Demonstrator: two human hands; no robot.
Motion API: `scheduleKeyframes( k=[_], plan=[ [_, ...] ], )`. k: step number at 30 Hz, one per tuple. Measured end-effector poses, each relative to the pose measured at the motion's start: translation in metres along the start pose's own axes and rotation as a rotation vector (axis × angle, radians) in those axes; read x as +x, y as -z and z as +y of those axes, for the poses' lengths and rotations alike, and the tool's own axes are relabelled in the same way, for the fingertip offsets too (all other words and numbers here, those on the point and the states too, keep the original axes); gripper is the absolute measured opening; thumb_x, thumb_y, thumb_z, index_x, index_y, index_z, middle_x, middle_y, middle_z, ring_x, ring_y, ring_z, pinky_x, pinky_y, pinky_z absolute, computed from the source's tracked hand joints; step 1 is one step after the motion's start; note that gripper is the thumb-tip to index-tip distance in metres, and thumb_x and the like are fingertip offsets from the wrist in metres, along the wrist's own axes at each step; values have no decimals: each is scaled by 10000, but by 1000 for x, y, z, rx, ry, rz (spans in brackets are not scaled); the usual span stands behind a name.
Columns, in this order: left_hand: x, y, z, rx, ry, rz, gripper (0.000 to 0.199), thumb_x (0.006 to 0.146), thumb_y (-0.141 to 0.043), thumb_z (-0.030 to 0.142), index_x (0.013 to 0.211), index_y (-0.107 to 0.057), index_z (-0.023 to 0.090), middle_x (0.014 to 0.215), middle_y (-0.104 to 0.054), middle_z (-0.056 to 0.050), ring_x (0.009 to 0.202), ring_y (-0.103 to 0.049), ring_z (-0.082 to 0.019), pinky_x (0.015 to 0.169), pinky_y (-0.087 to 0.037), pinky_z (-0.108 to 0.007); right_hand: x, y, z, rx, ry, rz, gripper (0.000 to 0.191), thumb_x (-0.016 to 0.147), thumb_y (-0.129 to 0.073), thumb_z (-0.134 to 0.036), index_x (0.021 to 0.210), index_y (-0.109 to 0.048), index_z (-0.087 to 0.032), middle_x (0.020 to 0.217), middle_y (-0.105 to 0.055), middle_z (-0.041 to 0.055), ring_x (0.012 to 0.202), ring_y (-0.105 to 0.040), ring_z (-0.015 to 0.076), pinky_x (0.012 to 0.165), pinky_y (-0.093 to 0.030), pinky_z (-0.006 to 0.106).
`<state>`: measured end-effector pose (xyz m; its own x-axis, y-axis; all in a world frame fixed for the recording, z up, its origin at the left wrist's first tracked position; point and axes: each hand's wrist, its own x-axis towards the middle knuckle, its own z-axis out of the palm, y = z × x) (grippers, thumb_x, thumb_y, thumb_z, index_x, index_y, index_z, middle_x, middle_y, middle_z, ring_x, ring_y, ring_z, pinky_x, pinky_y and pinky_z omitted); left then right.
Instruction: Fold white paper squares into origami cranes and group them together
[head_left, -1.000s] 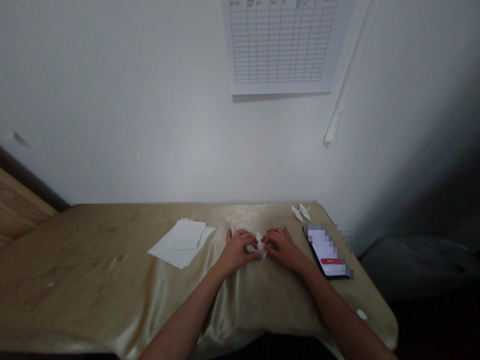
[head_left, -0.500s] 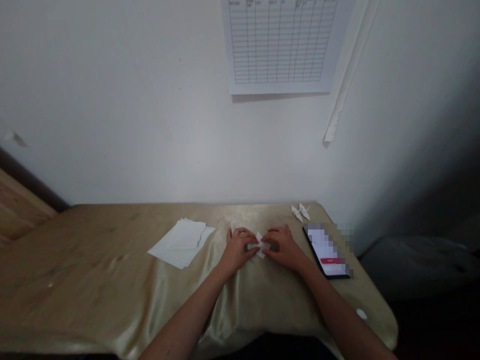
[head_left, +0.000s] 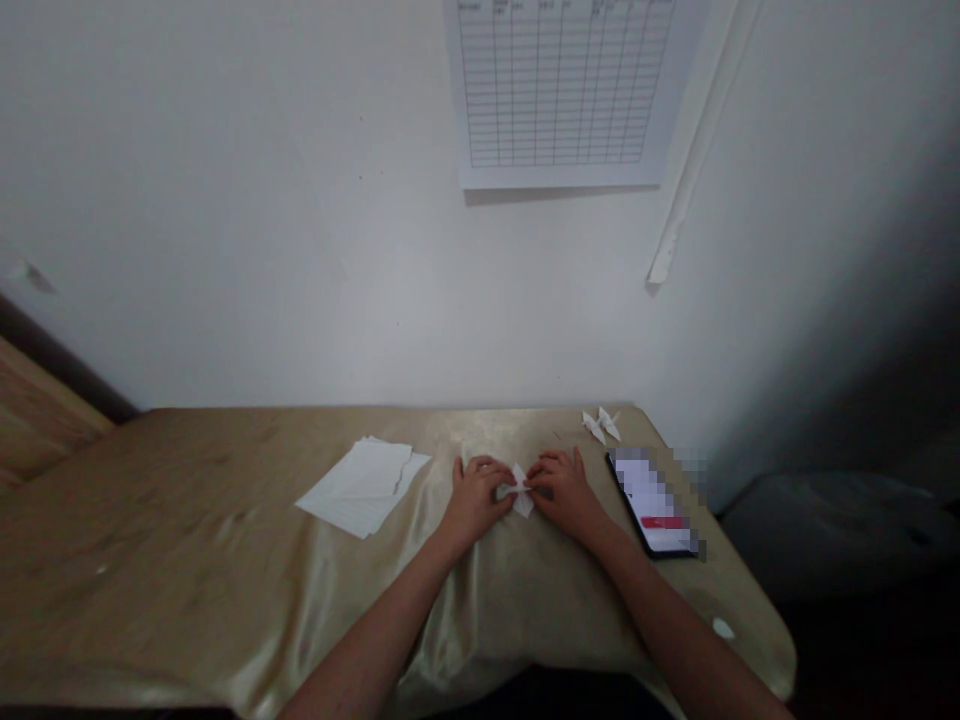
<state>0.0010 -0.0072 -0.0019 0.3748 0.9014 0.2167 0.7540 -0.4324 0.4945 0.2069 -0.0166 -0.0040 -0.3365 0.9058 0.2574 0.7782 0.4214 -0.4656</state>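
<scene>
Between my hands, low over the cloth-covered table (head_left: 225, 560), is a small folded piece of white paper (head_left: 522, 500), its pointed flaps showing above and below my fingers. My left hand (head_left: 480, 495) grips its left side, fingers curled round toward the thumb. On the other side, my right hand (head_left: 562, 490) pinches the paper's right end between thumb and fingers. Two small white paper cranes (head_left: 602, 425) sit at the table's back right corner.
Left of my hands lies a stack of white paper sheets (head_left: 356, 490). A phone (head_left: 649, 500), partly blurred out, rests to the right. Near the right edge is a small white object (head_left: 723, 628). A printed chart (head_left: 559, 95) hangs on the wall behind.
The fingers of my right hand have closed together on the paper's right end, and more of the lower flap shows. My left hand stays almost where it was.
</scene>
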Motion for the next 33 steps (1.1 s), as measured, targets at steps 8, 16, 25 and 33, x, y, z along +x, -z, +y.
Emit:
scheduleKeyframes(
  k=[8,16,25,33],
  plan=[
    [2,1,3,-19,13,12,153,918,-635,309,892,-784,288,1106,-779,-11,1215,-561,-246,1196,-40,-638,3,-5,-4,-44,-24,31,146,922,-604,-257,928,-750,-253,1078,-722,45,1269,-502,270,1200,-5,651],
    [3,0,5,11,24,23,152,935,-603,303,926,-750,264,1113,-770,-17,1200,-569,-237,1199,-45,-638,5,-9,-9,-43,-94,84,108,892,-636,-280,882,-740,-253,1083,-704,49,1249,-490,285,1196,-3,651],
    [3,0,10,32,74,43,92,875,-670,293,901,-751,260,1134,-764,-22,1213,-550,-270,1181,-103,-660,8,-15,-11,1,-203,131,113,874,-664,-312,857,-741,-232,1125,-688,67,1238,-481,303,1180,-70,655],
    [6,3,16,49,158,38,81,829,-713,296,889,-765,281,1302,-709,-8,1271,-509,-328,1148,-156,-714,7,-18,-15,-25,-241,158,129,873,-652,-325,835,-735,-234,1145,-679,83,1250,-467,320,1167,-72,678]
  ],
)
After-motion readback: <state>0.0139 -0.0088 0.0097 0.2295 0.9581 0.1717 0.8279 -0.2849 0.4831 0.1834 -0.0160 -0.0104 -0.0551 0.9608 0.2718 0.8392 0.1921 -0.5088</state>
